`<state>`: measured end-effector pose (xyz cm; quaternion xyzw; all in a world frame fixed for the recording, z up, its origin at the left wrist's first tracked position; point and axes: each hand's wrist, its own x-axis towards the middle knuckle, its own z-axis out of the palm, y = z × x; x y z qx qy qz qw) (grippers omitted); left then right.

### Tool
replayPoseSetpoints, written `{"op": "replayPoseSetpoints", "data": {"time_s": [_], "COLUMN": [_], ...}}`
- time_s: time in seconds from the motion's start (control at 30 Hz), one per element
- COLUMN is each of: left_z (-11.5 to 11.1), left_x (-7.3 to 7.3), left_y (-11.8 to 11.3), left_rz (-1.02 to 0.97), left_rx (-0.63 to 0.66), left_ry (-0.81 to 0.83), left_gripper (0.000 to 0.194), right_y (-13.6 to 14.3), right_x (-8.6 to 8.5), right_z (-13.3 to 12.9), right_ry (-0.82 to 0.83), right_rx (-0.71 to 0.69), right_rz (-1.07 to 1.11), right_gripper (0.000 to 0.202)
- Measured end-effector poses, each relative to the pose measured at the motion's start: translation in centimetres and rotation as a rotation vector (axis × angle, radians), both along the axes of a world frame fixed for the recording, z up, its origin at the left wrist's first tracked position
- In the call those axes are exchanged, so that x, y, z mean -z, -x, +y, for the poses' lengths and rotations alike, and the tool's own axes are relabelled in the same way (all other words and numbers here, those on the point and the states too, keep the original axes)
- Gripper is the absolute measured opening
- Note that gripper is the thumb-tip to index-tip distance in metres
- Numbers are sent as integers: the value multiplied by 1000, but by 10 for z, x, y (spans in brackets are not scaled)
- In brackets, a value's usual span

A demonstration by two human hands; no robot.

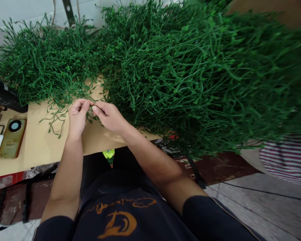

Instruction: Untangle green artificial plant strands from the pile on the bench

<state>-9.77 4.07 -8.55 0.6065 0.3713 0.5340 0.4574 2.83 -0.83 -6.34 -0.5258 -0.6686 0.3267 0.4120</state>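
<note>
My left hand (78,113) and my right hand (108,115) meet at their fingertips above the near part of the cardboard surface (43,140). Both are closed in a pinch, the left around a thin green stem and the right on the same small spot, where the fingers hide most of it. Loose green stems (57,121) lie beside and under my left hand. Behind my hands a smaller pile of green plastic-looking stems (45,60) spreads to the left, and a much larger pile (190,73) fills the middle and right.
A yellowish phone (13,139) lies at the left near a black bottle (6,93) on its side. Red-and-white striped cloth (288,159) shows at the right edge. A black cable (263,192) runs over the floor.
</note>
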Motion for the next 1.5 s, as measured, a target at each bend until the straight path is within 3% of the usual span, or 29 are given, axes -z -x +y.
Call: {"op": "replayPoseSetpoints", "data": {"time_s": [0.23, 0.3, 0.4, 0.47, 0.6, 0.7, 0.83, 0.97, 1.03, 1.17, 1.3, 1.43, 1.5], "left_z": [1, 4, 11, 14, 15, 15, 11, 4, 2, 6, 18, 39, 43], "left_x": [0, -6, -15, -17, -12, -7, -7, -15, -17, -12, -1, -1, -5], "left_y": [-3, 7, 32, 46, 48, 36, 23, 18, 16, 9, 18, 54, 67], "left_rz": [7, -46, -257, -379, -482, -425, -337, -503, -560, -461, -482, -661, -707], "left_rx": [-133, -230, -420, -369, -58, 62, 44, 34, 34, -81, -97, -155, -213], "left_ry": [70, 130, 212, 258, 382, 366, 362, 430, 460, 444, 444, 486, 495], "left_gripper": [31, 28, 22, 20, 22, 31, 33, 23, 20, 23, 25, 27, 29], "right_y": [13, 22, 33, 33, 11, 1, 11, 23, 23, 18, 30, 53, 53], "right_x": [-10, -12, -15, -20, -31, -33, -18, -1, 1, 0, 2, 6, 2], "right_z": [-15, -30, -57, -67, -56, -36, -11, 3, 5, 3, -17, -56, -70], "right_ry": [-11, -66, -209, -229, -47, -12, 30, 96, 84, 35, -11, -180, -224], "right_rx": [53, -76, -462, -540, -172, 22, 3, -34, 13, 40, -96, -572, -714], "right_rz": [-229, -272, -276, -241, -154, -101, -126, -187, -188, -213, -293, -376, -431], "right_gripper": [26, 21, 14, 19, 23, 31, 36, 18, 14, 25, 26, 15, 16]}}
